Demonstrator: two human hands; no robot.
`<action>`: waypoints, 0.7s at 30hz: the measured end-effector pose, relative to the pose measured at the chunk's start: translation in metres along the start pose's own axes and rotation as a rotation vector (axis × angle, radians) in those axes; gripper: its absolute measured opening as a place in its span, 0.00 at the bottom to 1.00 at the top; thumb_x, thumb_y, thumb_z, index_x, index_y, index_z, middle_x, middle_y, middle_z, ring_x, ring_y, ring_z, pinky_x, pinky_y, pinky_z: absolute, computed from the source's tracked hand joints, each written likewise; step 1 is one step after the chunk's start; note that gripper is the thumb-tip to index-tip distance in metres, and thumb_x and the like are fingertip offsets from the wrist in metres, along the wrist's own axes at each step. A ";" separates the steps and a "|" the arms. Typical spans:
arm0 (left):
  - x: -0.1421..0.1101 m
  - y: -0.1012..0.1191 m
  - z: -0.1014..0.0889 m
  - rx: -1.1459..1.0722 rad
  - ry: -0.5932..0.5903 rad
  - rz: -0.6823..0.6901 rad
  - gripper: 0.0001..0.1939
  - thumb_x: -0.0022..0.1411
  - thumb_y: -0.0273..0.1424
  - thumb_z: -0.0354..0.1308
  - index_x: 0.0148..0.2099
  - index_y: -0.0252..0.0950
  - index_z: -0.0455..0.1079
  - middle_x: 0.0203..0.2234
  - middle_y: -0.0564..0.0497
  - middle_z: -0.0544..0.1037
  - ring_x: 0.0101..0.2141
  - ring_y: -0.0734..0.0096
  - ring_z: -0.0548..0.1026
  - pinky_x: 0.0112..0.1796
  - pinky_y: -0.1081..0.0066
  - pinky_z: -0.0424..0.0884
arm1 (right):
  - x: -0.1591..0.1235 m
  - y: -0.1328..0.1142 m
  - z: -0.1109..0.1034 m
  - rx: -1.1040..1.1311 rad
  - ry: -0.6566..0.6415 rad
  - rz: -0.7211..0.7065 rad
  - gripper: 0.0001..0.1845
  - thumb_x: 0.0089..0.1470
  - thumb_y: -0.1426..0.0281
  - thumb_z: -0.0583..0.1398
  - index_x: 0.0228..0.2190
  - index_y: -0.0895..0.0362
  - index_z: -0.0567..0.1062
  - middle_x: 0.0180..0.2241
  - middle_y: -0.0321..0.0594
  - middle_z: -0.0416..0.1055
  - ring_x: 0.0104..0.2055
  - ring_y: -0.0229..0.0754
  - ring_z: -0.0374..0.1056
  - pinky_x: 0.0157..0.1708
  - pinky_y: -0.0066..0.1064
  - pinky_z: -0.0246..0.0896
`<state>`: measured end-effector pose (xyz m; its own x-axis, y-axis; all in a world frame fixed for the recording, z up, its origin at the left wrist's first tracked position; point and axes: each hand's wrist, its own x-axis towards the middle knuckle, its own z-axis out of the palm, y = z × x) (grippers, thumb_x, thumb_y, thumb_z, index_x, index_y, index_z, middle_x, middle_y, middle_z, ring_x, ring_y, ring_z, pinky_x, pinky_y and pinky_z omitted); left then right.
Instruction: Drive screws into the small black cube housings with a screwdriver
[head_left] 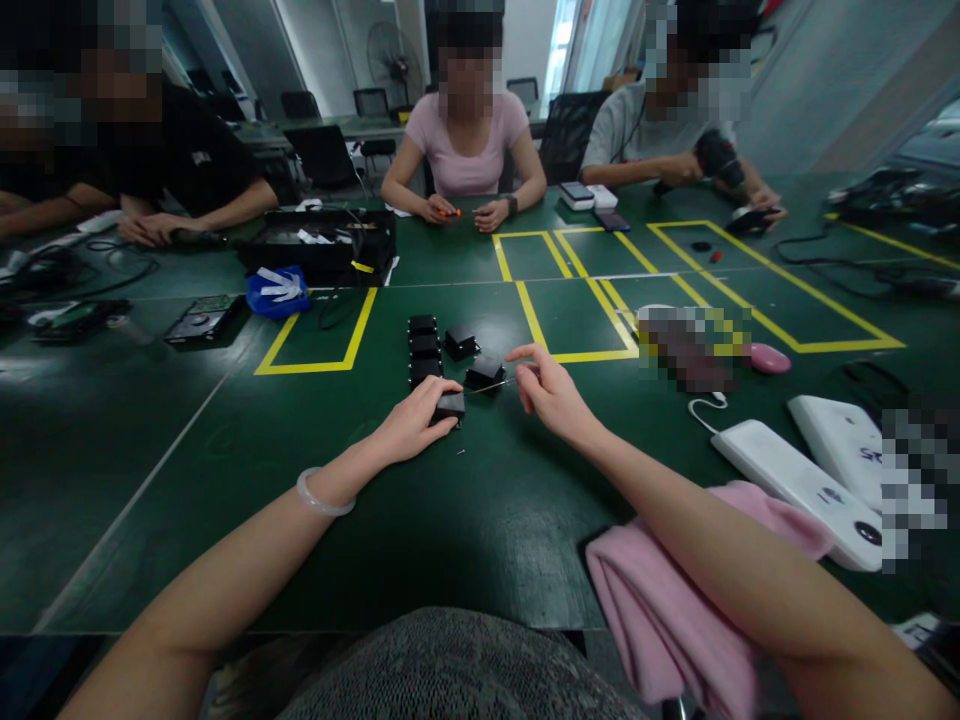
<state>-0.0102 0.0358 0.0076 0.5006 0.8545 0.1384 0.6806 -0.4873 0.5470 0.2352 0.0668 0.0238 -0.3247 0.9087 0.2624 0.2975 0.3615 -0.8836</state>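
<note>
My left hand (416, 420) is closed around a small black box (451, 406), holding it against the green table. In my right hand (551, 390) is a thin screwdriver (495, 384), pinched between the fingers. Its metal shaft points left and its tip reaches the box's right side; my fingers hide the handle. Just beyond the shaft sits another black box (486, 372), with a further one (461, 341) behind it. Several similar boxes (423, 346) stand in a row past my left hand. A tiny screw (461, 452) lies on the table near me.
A blue bag (277, 292) and a hard drive (206, 320) lie to the left. On the right are a pink mouse (770, 358), a white power bank (799, 490) and a pink cloth (660, 590). Across the table sit several people, one with a power drill (718, 158).
</note>
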 end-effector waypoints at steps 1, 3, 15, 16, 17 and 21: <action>0.000 0.000 0.000 -0.001 0.002 0.003 0.20 0.67 0.33 0.53 0.59 0.39 0.58 0.52 0.43 0.67 0.51 0.53 0.70 0.47 0.56 0.71 | 0.000 0.000 0.000 0.002 0.002 -0.009 0.07 0.63 0.70 0.50 0.42 0.55 0.66 0.15 0.24 0.57 0.17 0.34 0.57 0.23 0.28 0.54; 0.000 -0.001 0.001 0.000 0.003 0.007 0.20 0.67 0.33 0.53 0.59 0.39 0.58 0.52 0.43 0.66 0.51 0.53 0.70 0.47 0.56 0.71 | 0.001 0.000 0.000 0.008 0.004 -0.023 0.06 0.63 0.70 0.50 0.42 0.55 0.65 0.16 0.24 0.57 0.17 0.34 0.57 0.23 0.28 0.54; 0.001 -0.002 0.002 -0.015 0.011 0.018 0.20 0.66 0.32 0.53 0.59 0.39 0.58 0.52 0.43 0.66 0.53 0.53 0.69 0.51 0.54 0.69 | 0.000 0.001 0.000 -0.016 0.009 -0.024 0.08 0.64 0.64 0.52 0.36 0.55 0.67 0.16 0.25 0.55 0.16 0.33 0.53 0.20 0.28 0.48; 0.001 -0.001 0.001 -0.015 0.009 0.018 0.20 0.66 0.32 0.53 0.59 0.39 0.58 0.52 0.43 0.67 0.53 0.53 0.69 0.51 0.54 0.69 | 0.000 0.002 0.000 -0.014 0.008 -0.027 0.07 0.64 0.65 0.52 0.37 0.55 0.67 0.17 0.25 0.55 0.16 0.33 0.54 0.21 0.28 0.49; 0.000 -0.001 0.001 -0.014 0.007 0.016 0.20 0.66 0.32 0.53 0.59 0.39 0.58 0.52 0.43 0.67 0.53 0.54 0.69 0.50 0.55 0.69 | 0.000 0.002 0.000 -0.010 0.005 -0.028 0.07 0.64 0.65 0.52 0.38 0.55 0.67 0.17 0.25 0.56 0.16 0.33 0.54 0.21 0.28 0.49; 0.000 0.001 0.000 -0.011 0.000 0.006 0.19 0.67 0.32 0.53 0.59 0.39 0.59 0.52 0.43 0.67 0.52 0.54 0.69 0.49 0.55 0.70 | -0.001 0.002 0.000 0.002 -0.004 -0.022 0.06 0.64 0.66 0.52 0.39 0.55 0.67 0.18 0.25 0.57 0.17 0.32 0.55 0.21 0.27 0.51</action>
<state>-0.0098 0.0356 0.0084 0.5042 0.8519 0.1419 0.6718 -0.4901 0.5554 0.2363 0.0668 0.0216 -0.3347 0.8997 0.2801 0.2884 0.3808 -0.8785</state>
